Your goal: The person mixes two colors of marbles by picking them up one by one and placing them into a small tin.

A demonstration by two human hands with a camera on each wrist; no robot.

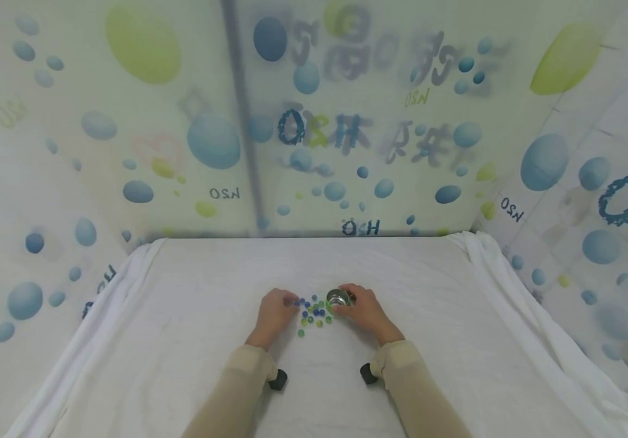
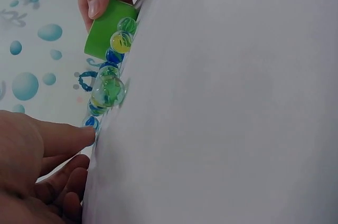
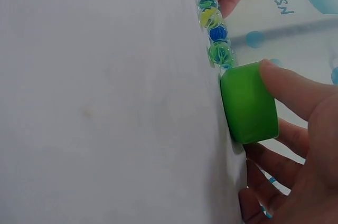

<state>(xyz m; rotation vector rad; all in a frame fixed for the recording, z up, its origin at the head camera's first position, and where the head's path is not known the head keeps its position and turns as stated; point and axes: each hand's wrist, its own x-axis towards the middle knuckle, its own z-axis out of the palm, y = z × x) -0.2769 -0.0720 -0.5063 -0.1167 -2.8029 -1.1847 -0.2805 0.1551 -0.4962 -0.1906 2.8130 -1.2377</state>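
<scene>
Several glass marbles, blue, green and yellow, lie in a loose cluster on the white cloth between the two hands. My left hand is at the cluster's left side, thumb and forefinger at a blue marble, which they appear to pinch; the forefinger is largely hidden in the left wrist view. My right hand holds a small round cup, green outside and shiny metal inside, thumb near its rim and fingers around its far side. The cup stands upright on the cloth beside the marbles, its mouth facing up.
A white cloth covers the table, bunched in folds along the left and right edges. A curtain printed with blue and green dots hangs behind and at both sides. Dark straps sit at the wrists.
</scene>
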